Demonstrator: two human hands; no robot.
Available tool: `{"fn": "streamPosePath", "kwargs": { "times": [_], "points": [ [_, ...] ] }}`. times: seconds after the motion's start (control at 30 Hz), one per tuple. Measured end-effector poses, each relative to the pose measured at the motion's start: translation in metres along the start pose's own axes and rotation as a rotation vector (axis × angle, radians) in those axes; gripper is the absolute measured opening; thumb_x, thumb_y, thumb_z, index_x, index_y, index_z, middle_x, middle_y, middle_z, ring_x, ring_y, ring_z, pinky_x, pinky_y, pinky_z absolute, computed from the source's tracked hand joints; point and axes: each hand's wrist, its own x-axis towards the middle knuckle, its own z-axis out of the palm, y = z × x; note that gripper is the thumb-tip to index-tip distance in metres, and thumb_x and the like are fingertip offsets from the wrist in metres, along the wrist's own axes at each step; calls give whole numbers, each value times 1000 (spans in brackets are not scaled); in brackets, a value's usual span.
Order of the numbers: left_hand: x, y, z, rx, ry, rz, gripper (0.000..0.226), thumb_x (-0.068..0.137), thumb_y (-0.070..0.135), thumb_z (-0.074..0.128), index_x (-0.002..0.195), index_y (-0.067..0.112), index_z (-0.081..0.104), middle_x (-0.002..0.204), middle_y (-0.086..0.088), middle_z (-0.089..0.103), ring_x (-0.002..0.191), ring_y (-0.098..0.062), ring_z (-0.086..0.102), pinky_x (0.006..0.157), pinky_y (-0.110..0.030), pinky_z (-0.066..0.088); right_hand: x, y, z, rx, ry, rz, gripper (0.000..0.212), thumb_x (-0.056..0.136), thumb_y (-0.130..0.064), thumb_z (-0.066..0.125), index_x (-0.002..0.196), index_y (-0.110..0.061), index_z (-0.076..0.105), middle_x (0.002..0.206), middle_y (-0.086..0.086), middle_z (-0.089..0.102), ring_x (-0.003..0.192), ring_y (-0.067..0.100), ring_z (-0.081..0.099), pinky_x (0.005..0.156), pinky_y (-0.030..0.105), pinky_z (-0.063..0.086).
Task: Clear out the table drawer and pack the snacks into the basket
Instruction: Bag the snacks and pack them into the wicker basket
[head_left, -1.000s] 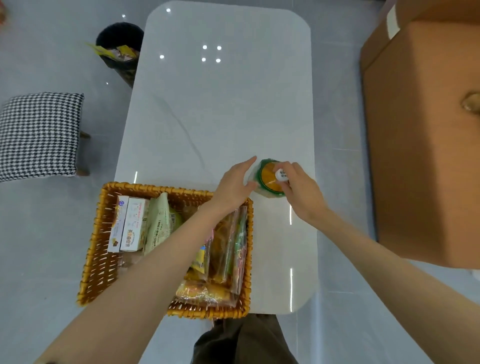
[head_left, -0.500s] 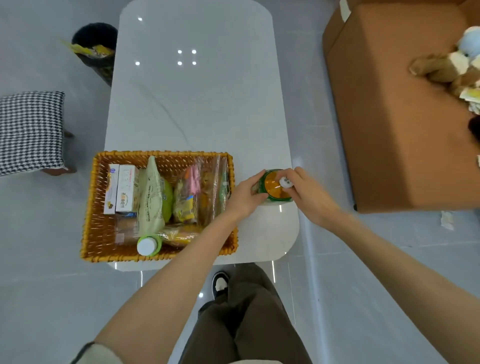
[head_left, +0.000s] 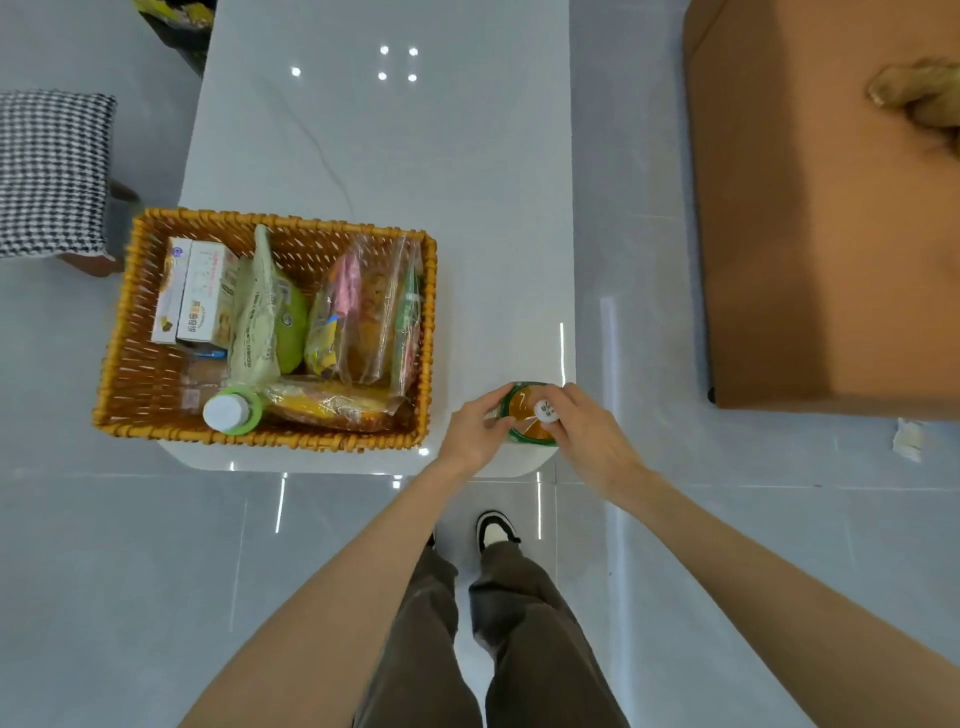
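Note:
A bottle of orange drink (head_left: 525, 417) with a green label and a white cap stands at the near right corner of the white table (head_left: 384, 156). My left hand (head_left: 475, 428) grips its left side. My right hand (head_left: 587, 436) holds it from the right, fingertips at the cap. The woven basket (head_left: 130, 332) sits on the table's near left, holding snack boxes, plastic bags of snacks and a green bottle with a white cap (head_left: 231, 410). No drawer shows in this view.
A brown sofa (head_left: 831, 234) stands to the right of the table, with a plush toy (head_left: 919, 98) on it. A houndstooth stool (head_left: 52, 171) is at the left and a black bin (head_left: 182, 21) beyond the table's far left corner. My legs and a shoe (head_left: 496, 527) are below.
The view has pulled back and the table has slid away from me. Both hands stay on the orange bottle, which now stands at the table's near right corner.

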Motion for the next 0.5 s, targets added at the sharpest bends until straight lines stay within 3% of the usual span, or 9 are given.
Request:
{"fn": "streamPosePath", "kwargs": {
  "times": [0.1,0.23,0.33,0.43,0.5],
  "points": [
    [-2,-12,15,24,52,-17,46,94,-5,50,139,6,46,135,-9,54,123,-18,51,103,-22,40,-4,10,13,-1,-12,-8,36,98,-12,49,134,-12,47,119,12,52,98,28,57,82,34,52],
    [-3,-24,21,49,116,-1,45,95,-5,47,138,8,47,135,-8,55,119,-11,50,91,-1,37,-3,18,19,-17,-15,-58,40,96,-10,54,135,-13,46,121,9,51,100,26,57,81,28,50],
    [-4,-25,26,45,145,-20,45,96,-3,46,140,10,47,136,-7,55,121,-12,50,94,-9,39,-2,22,21,-34,-31,-64,43,94,-6,55,135,-14,45,119,9,50,95,26,58,81,34,53],
    [-7,-21,30,29,158,-48,46,97,-3,44,140,13,46,138,-6,53,122,-13,50,100,-24,43,0,24,22,-45,-35,-66,42,95,-5,53,134,-15,45,115,8,49,89,24,55,72,27,45],
    [-8,-19,31,52,152,-51,47,96,-5,44,141,12,45,139,-5,52,125,-14,48,99,-18,40,-1,24,23,-88,-31,-69,43,95,-7,53,136,-16,44,116,7,49,91,25,56,69,24,38]
  ]
}}
